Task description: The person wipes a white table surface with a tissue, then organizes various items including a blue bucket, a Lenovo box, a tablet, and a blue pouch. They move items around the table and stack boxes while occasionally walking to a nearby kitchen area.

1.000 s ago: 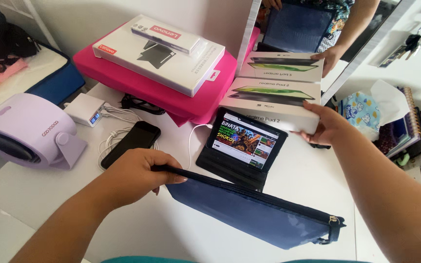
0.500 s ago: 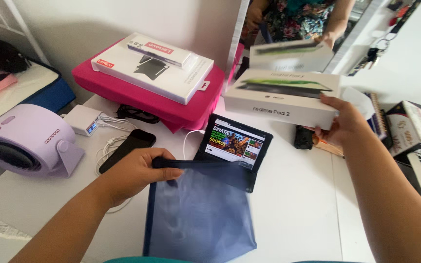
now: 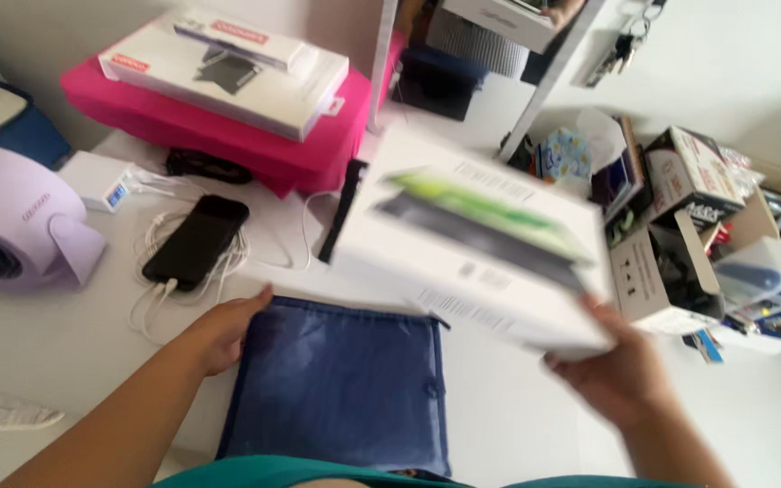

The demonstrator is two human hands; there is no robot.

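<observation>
At the far left we see a lilac fan-like device (image 3: 2, 230) standing on the white table (image 3: 47, 352). Just beside it sits a small white charger block (image 3: 97, 179), and white cables (image 3: 160, 271) run from it under a black phone (image 3: 196, 241) that lies flat, screen up. Behind these, a bright pink cushion-like case (image 3: 219, 126) carries a flat white product box (image 3: 228, 68).

Our left hand (image 3: 223, 334) rests at the top left corner of a dark blue fabric pouch (image 3: 341, 384); the fingers lie on its edge, though we cannot tell whether they pinch the cloth or only press it. The pouch lies flat on the table near our body, roughly square, with a darker sewn border and a faint sheen.

Our right hand (image 3: 612, 375) grips a large white tablet box (image 3: 476, 239) by its lower right corner, fingers under it. The box hangs tilted above the table, over the pouch's upper edge, and is blurred. Its lid shows a grey tablet with a green screen, and small dark print marks its side. A black tablet stand (image 3: 341, 212) shows partly behind its left edge.

To the right lie an open cardboard box (image 3: 657, 276), a printed carton (image 3: 693, 172) and a clear plastic container (image 3: 761, 276), close together.
</observation>
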